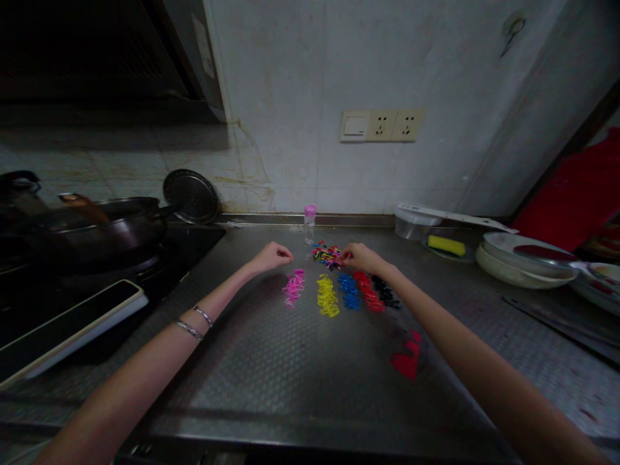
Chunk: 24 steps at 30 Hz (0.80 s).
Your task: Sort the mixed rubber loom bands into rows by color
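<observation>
A mixed heap of small coloured rubber bands (326,255) lies on the steel counter. My right hand (357,256) touches its right edge with fingers pinched; whatever is between them is too small to make out. Left of the heap, my left hand (274,256) hovers above the counter, fingertips pressed together, their contents unclear. In front are sorted strips of pink bands (293,289), yellow bands (328,296), blue bands (349,292), red bands (369,291) and black bands (386,292). A clear bottle with a pink lid (310,223) stands upright behind the heap.
On the left, a pan (106,226) sits on the stove beside a long white-edged device (72,329). To the right are a yellow sponge (446,245), stacked bowls (523,261) and a knife (557,323). A red heart shape (407,358) lies near my right forearm.
</observation>
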Tool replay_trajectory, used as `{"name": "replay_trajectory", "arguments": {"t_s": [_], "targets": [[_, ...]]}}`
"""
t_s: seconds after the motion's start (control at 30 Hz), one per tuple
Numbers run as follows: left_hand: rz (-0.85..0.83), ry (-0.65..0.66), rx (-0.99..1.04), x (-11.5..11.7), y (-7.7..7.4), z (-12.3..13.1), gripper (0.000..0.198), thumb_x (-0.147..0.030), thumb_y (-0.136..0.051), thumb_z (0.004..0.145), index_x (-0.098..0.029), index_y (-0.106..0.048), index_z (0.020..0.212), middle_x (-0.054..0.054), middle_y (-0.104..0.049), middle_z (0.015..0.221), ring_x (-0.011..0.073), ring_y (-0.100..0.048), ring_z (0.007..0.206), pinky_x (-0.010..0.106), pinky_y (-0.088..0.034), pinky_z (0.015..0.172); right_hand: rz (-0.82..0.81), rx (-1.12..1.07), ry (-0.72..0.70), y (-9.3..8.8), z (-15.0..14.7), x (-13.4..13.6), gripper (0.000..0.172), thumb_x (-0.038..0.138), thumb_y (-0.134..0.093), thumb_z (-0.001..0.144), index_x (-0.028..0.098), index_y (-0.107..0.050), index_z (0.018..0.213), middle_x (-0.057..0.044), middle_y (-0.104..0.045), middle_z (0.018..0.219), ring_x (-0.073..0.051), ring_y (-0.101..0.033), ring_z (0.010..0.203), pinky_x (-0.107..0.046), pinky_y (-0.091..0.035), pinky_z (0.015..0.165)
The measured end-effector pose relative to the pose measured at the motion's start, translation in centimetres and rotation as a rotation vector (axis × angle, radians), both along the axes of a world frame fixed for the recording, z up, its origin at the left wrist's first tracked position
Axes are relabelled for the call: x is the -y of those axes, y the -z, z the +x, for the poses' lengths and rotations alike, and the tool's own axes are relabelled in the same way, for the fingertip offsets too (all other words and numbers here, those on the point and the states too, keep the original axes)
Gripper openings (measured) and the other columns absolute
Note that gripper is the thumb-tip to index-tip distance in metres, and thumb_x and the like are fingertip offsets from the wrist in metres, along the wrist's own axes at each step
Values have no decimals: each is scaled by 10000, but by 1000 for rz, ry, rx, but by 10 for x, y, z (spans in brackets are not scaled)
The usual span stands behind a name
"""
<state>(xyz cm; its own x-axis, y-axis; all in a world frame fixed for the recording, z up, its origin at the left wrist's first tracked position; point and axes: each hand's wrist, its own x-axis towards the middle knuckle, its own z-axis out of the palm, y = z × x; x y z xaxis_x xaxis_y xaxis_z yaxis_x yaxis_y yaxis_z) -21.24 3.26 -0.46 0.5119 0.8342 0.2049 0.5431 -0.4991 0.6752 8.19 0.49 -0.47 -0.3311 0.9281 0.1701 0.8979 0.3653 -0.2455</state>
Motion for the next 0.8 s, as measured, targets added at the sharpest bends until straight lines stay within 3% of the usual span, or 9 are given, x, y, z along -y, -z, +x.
{"name": "replay_trajectory", "arguments": {"t_s": [0.23,0.53,0.63,0.8], "targets": [[-29,-22,-28,7,2,-6,215,-235,-556,663,-105,-695,763,53,-685,737,135,-590,674,230,-442,673,-12,46,28,10,0,-2,213,309,-554,754,209,-691,883,-44,-683,852,-139,-601,747,-183,-382,613],[0,-38,-23,3,-2,-13,223,-244,-550,667,-106,-694,767,54,-684,742,137,-587,687,225,-436,673,83,20,27,-8,4,3,227,299,-527,785,199,-698,894,-63,-672,871,-152,-590,768,-201,-400,664],[36,-62,-40,-5,0,-12,223,-238,-542,671,-108,-695,769,49,-680,740,134,-583,686,221,-428,670,143,-20,-15,-16,-11,11,241,307,-524,795,205,-692,934,-66,-661,898,-152,-582,784,-210,-401,684],[82,-123,-58,-22,4,5,245,-222,-540,662,-93,-696,799,56,-678,748,141,-574,685,220,-420,632,176,-125,-291,-19,-67,37,217,285,-520,811,217,-693,923,-49,-657,888,-146,-568,829,-223,-400,724]]}}
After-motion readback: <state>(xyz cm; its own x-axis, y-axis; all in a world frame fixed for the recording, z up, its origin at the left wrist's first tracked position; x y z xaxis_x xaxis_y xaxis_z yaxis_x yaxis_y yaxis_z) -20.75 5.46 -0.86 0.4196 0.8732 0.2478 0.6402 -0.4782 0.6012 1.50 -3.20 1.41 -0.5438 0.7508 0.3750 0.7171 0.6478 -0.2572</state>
